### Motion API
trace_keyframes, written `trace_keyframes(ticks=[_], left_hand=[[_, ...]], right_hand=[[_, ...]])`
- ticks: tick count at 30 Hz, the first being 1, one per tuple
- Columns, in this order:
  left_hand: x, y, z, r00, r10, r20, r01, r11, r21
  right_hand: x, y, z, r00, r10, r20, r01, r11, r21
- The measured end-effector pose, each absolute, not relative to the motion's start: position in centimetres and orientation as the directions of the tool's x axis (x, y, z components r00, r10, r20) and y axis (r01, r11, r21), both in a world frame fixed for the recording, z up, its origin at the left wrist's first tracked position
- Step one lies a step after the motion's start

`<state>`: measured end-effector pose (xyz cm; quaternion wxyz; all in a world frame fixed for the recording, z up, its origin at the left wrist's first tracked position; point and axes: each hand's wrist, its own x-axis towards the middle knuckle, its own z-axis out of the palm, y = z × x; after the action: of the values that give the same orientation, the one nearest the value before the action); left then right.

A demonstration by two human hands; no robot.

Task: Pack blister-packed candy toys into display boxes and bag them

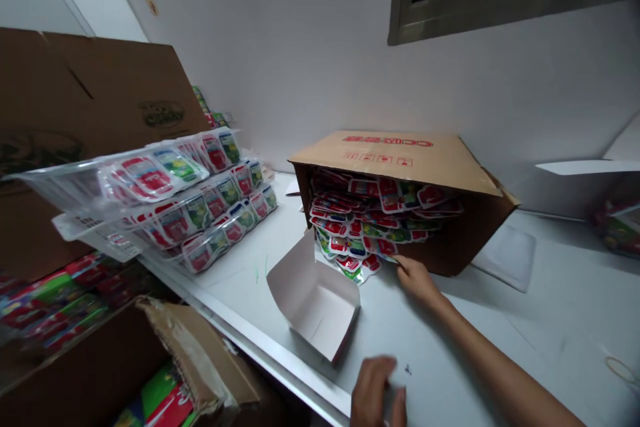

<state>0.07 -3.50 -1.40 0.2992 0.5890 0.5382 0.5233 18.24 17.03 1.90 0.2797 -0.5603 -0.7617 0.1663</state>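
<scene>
A brown cardboard box (400,153) lies on its side, its mouth facing me, filled with flat red, green and white packets (350,227). At its lower front edge my right hand (414,277) is closed on the end of one packet (381,248). My left hand (375,387) is near the table's front edge, slightly blurred. Its fingers are curled but apart from the thumb, and nothing shows in them. Between that hand and the box stands a small open white carton (320,307), its flap raised and its inside bare.
Stacked clear plastic trays (165,213) of similar packets stand at the left. Below them is an open carton (200,360) with colourful boxes inside. A large brown carton (100,93) rises behind. A clear flat lid (507,257) and a rubber band (620,370) lie at the right.
</scene>
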Motion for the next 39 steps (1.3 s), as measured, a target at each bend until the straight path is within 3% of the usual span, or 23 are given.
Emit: trace_keyframes(ticks=[2,5,8,11,13,14,15,18,23,29,34,39], left_hand=[[1.8,-1.1,-1.1,-0.17,0.96,0.223,0.299,-0.165,0.94],[2.0,2.5,0.1,-0.189,0.979,0.071,0.18,-0.037,0.983],[0.8,4.4,1.0,0.04,0.999,-0.027,0.007,0.026,1.0],[-0.6,4.4,1.5,0.208,0.974,0.085,-0.001,-0.086,0.996],[-1.0,4.1,1.6,0.211,0.963,0.165,0.015,-0.172,0.985],[-1.0,3.9,1.6,0.204,0.962,0.179,0.021,-0.187,0.982],[-1.0,3.8,1.5,0.2,0.962,0.186,0.03,-0.196,0.98],[-0.5,3.8,0.9,0.177,0.954,0.242,0.062,-0.256,0.965],[-0.8,3.7,0.5,0.205,0.936,0.286,0.142,-0.317,0.938],[-1.6,3.6,1.8,0.236,0.942,0.237,0.138,-0.274,0.952],[-0.4,4.1,2.0,0.264,0.919,0.292,0.123,-0.332,0.935],[0.2,4.1,2.4,0.096,0.947,0.305,0.293,-0.32,0.901]], right_hand=[[19.9,12.9,1.6,-0.243,0.946,0.217,0.676,0.325,-0.661],[21.2,6.9,2.2,-0.371,0.923,0.106,0.379,0.254,-0.89],[22.1,3.7,3.4,-0.509,0.861,-0.009,0.292,0.164,-0.942],[22.9,5.4,4.4,-0.604,0.796,-0.044,0.425,0.275,-0.862],[23.0,9.1,5.0,-0.525,0.851,0.012,0.637,0.402,-0.658],[22.7,11.5,5.3,-0.413,0.907,0.079,0.783,0.399,-0.478],[22.2,14.0,5.5,-0.336,0.934,0.123,0.84,0.356,-0.41],[19.9,21.2,6.3,-0.186,0.954,0.236,0.912,0.257,-0.32],[17.9,25.0,7.0,-0.167,0.914,0.369,0.914,0.284,-0.291],[21.4,18.5,8.2,-0.21,0.898,0.387,0.847,0.365,-0.387],[22.2,13.3,11.7,-0.454,0.863,0.222,0.766,0.506,-0.397],[18.8,9.0,13.5,-0.75,0.661,-0.031,0.618,0.683,-0.391]])
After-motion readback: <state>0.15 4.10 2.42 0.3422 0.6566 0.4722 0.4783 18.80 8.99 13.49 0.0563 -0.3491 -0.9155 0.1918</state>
